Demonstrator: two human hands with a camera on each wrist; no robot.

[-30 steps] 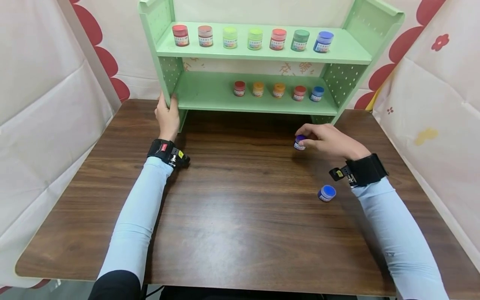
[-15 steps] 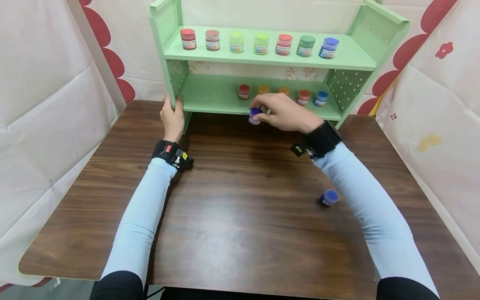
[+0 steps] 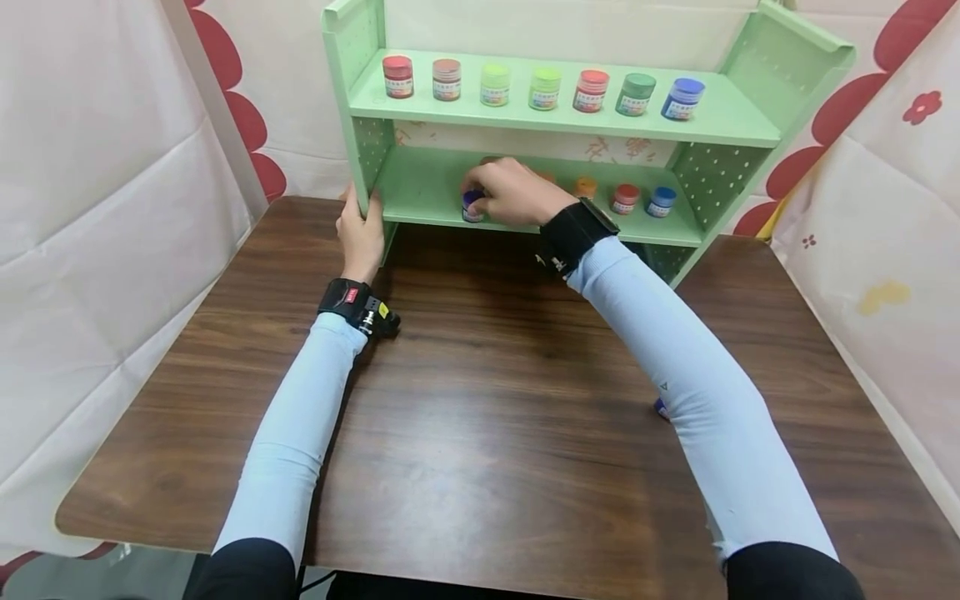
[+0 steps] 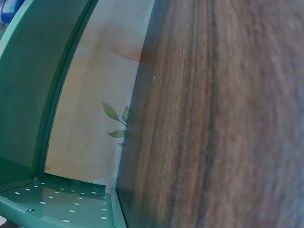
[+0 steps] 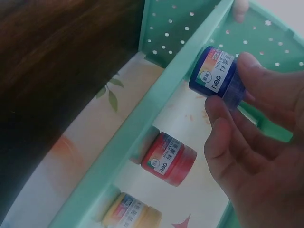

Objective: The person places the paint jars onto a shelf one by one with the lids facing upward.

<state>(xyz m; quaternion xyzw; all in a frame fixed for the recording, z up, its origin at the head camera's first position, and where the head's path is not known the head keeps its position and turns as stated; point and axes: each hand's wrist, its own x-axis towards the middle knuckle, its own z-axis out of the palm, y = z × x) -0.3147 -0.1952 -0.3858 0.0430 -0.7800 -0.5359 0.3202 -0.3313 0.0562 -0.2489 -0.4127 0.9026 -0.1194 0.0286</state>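
Note:
My right hand pinches a small dark blue paint jar between thumb and fingers, at the left part of the lower shelf. In the right wrist view this paint jar stands with its base right at the shelf board, its label facing the front edge. My left hand grips the left side panel of the green two-tier shelf near its lower end. A red jar and a yellow jar stand beside the held one; in the head view my right hand hides the red one.
Several larger paint jars line the upper shelf, from a red jar to a blue jar. Farther right below stand a red jar and a blue jar. On the brown table, another blue jar is mostly hidden by my right sleeve.
My right hand has carried the dark blue jar from over the table leftward and up to the lower shelf. My left hand keeps its grip on the side panel; the head view has shifted slightly.

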